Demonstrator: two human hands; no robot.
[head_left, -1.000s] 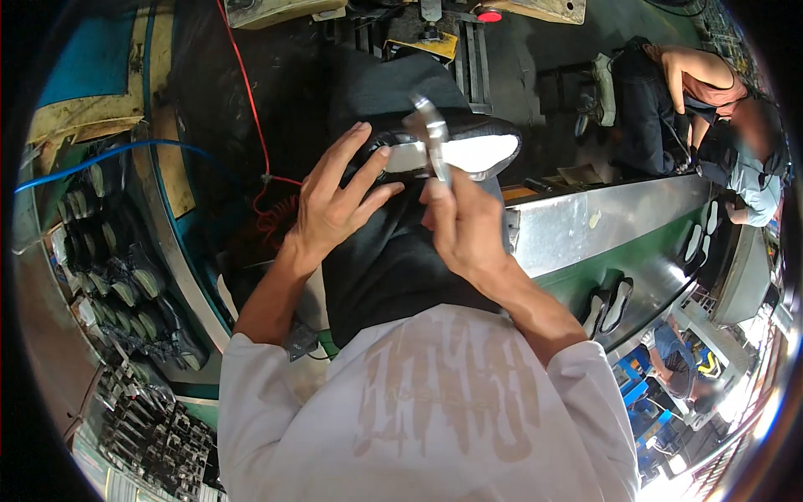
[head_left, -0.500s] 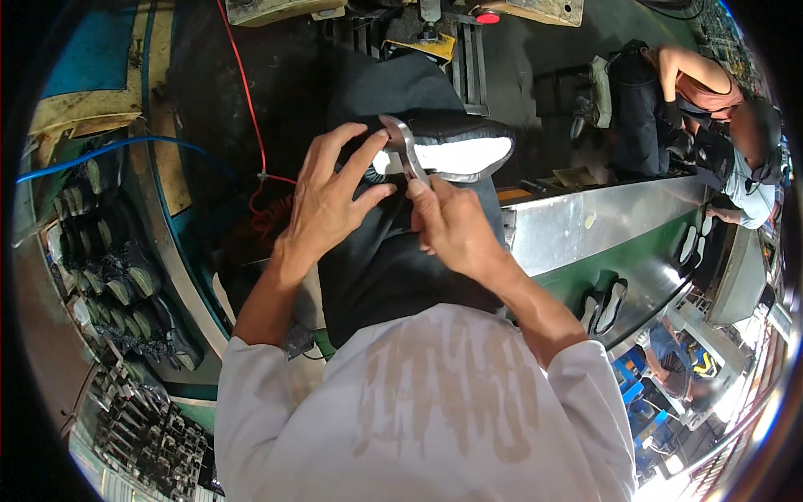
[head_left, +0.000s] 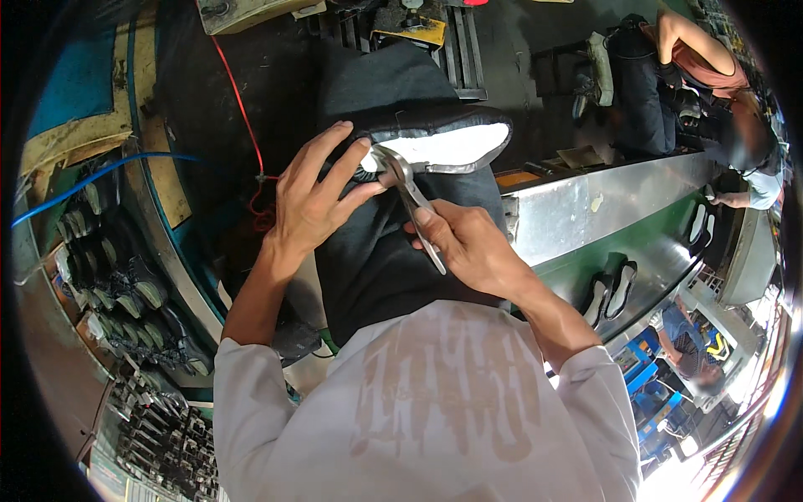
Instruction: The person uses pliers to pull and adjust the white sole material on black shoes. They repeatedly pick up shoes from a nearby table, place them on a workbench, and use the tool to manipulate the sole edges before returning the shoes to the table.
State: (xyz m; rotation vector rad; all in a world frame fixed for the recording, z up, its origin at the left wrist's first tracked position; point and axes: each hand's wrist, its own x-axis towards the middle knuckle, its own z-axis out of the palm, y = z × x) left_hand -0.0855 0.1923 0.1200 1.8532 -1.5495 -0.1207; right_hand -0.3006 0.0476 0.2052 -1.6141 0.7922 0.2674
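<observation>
The metal pincers (head_left: pixel 404 180) have swung from mid-length of the white insole (head_left: pixel 468 149) toward its nine-o'clock end. The black shoe upper (head_left: pixel 452 115) lies across our dark trousers (head_left: pixel 368 251), at twelve o'clock from our torso. Our left hand (head_left: pixel 314 201) spreads its fingers around that end; our right hand (head_left: pixel 477 243) pinches the pincers' handle, at five o'clock from their head. We probably work best steadying the shoe firmly, fingertips clear of the metal.
</observation>
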